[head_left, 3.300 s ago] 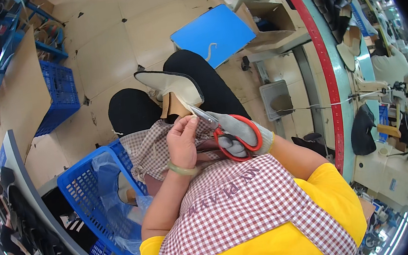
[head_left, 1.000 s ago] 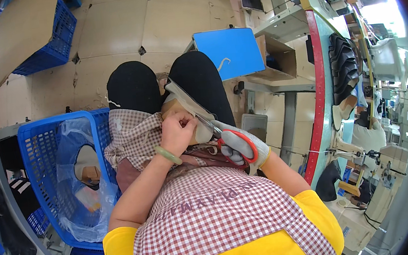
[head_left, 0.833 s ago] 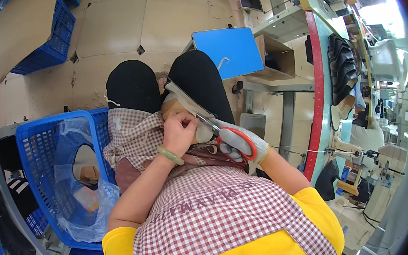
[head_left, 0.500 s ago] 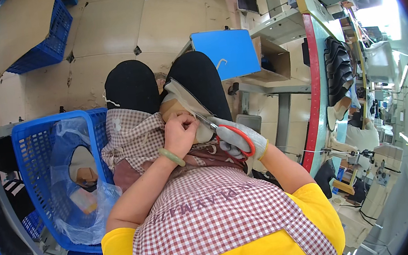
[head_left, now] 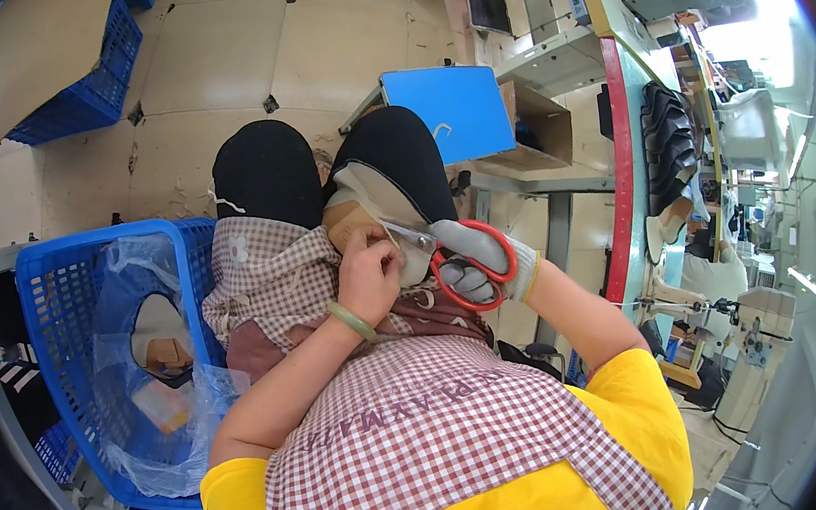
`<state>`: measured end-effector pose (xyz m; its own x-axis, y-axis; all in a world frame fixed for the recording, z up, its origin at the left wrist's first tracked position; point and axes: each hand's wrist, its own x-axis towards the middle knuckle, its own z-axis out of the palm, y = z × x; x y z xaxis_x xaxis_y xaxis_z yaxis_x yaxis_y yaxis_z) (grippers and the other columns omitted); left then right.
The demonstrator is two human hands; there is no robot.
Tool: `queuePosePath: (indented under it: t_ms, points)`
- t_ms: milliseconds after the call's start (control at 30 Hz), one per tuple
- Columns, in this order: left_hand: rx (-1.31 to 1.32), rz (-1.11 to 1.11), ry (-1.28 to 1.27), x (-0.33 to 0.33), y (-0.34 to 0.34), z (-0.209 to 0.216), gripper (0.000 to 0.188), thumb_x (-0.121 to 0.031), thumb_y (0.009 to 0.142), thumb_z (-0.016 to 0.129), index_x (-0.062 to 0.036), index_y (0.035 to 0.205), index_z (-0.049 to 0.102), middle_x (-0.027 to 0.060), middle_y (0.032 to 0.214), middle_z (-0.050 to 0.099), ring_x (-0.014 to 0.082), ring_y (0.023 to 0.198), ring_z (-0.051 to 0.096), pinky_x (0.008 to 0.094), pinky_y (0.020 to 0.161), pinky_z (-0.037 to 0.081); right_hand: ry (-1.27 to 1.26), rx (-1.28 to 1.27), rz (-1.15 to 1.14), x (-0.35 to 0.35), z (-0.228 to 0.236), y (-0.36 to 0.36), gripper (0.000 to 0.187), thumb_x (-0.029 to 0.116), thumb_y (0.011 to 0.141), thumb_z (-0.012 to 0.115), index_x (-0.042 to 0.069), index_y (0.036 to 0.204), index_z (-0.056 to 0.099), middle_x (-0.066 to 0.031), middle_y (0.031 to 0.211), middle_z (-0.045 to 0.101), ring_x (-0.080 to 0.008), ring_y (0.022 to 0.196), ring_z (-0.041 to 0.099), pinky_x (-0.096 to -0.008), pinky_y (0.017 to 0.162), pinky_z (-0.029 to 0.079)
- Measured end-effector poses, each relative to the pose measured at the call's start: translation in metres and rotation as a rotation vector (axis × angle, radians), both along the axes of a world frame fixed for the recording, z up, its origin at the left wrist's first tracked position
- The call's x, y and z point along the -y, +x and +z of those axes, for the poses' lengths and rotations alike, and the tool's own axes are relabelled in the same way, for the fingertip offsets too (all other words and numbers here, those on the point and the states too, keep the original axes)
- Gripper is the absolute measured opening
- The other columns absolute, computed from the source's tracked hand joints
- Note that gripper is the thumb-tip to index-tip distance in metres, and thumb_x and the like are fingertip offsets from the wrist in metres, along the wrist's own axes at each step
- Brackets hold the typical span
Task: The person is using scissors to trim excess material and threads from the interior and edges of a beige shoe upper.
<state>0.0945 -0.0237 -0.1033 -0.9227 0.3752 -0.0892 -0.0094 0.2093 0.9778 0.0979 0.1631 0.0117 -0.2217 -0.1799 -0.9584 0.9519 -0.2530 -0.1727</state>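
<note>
A tan and off-white shoe upper (head_left: 348, 220) lies across my right thigh, its edges curling up. My bare left hand (head_left: 368, 278), with a green bangle at the wrist, pinches it near the middle with bent fingers. My right hand (head_left: 468, 246), in a grey-white glove with a yellow cuff edge, grips red-handled scissors (head_left: 503, 238). Their metal blades point left across the upper, the tips close to my left fingers. Both handle loops show around the gloved fingers. What lies under the left fingertips is hidden.
A blue plastic basket (head_left: 64, 370) with a clear bag and shoe pieces inside stands at my left. Ahead to the right is a blue board (head_left: 449, 114) beside a cardboard box (head_left: 546, 126). A red-edged workbench (head_left: 617, 171) with stacked dark pieces runs along the right.
My right hand has shifted slightly right and turned the scissors, so both red loops now show more fully. My left hand has moved slightly right and stays on the upper.
</note>
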Motion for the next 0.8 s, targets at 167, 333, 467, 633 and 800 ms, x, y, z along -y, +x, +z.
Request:
queuePosePath:
  t_ms: [167, 333, 467, 633, 800]
  points:
    - [0.214, 0.008, 0.112, 0.005, -0.005, 0.004, 0.006, -0.002, 0.072, 0.069, 0.0011, 0.075, 0.065, 0.0164, 0.106, 0.055, 0.0258, 0.084, 0.062, 0.0307, 0.068, 0.051, 0.16, -0.146, 0.178, 0.02, 0.001, 0.003, 0.033, 0.045, 0.091, 0.055, 0.012, 0.094, 0.053, -0.0018, 0.067, 0.054, -0.0072, 0.043, 0.041, -0.0208, 0.037, 0.034]
    - [0.256, -0.126, 0.116, 0.011, -0.009, 0.008, 0.009, -0.006, 0.072, 0.07, -0.0008, 0.079, 0.067, 0.0148, 0.115, 0.051, 0.023, 0.094, 0.059, 0.0307, 0.075, 0.049, 0.154, -0.232, 0.121, 0.02, -0.023, 0.008, 0.034, 0.044, 0.091, 0.056, 0.011, 0.094, 0.052, -0.0006, 0.066, 0.052, -0.0076, 0.045, 0.043, -0.0221, 0.039, 0.035]
    - [0.205, -0.18, 0.07, 0.014, -0.01, 0.007, 0.008, -0.006, 0.072, 0.07, -0.0016, 0.078, 0.067, 0.0151, 0.115, 0.051, 0.0253, 0.1, 0.056, 0.0328, 0.079, 0.048, 0.141, -0.229, 0.12, 0.021, -0.029, -0.003, 0.034, 0.043, 0.091, 0.057, 0.009, 0.093, 0.052, -0.0008, 0.066, 0.052, -0.0079, 0.045, 0.043, -0.0221, 0.039, 0.034]
    - [0.013, -0.26, 0.064, 0.014, -0.006, 0.002, 0.007, -0.006, 0.069, 0.07, -0.0025, 0.073, 0.066, 0.0175, 0.116, 0.05, 0.0334, 0.108, 0.051, 0.0371, 0.089, 0.044, 0.169, -0.264, 0.242, 0.02, -0.035, -0.011, 0.036, 0.047, 0.091, 0.055, 0.011, 0.096, 0.056, -0.0004, 0.068, 0.058, -0.0051, 0.044, 0.044, -0.0188, 0.037, 0.032]
    - [0.061, -0.201, 0.069, 0.019, -0.011, 0.009, 0.009, -0.009, 0.074, 0.07, -0.0018, 0.077, 0.065, 0.0187, 0.115, 0.051, 0.0344, 0.103, 0.053, 0.0386, 0.087, 0.046, 0.15, -0.264, 0.174, 0.02, -0.041, -0.005, 0.036, 0.047, 0.092, 0.054, 0.011, 0.095, 0.055, -0.0003, 0.066, 0.055, -0.0058, 0.044, 0.043, -0.0201, 0.037, 0.032]
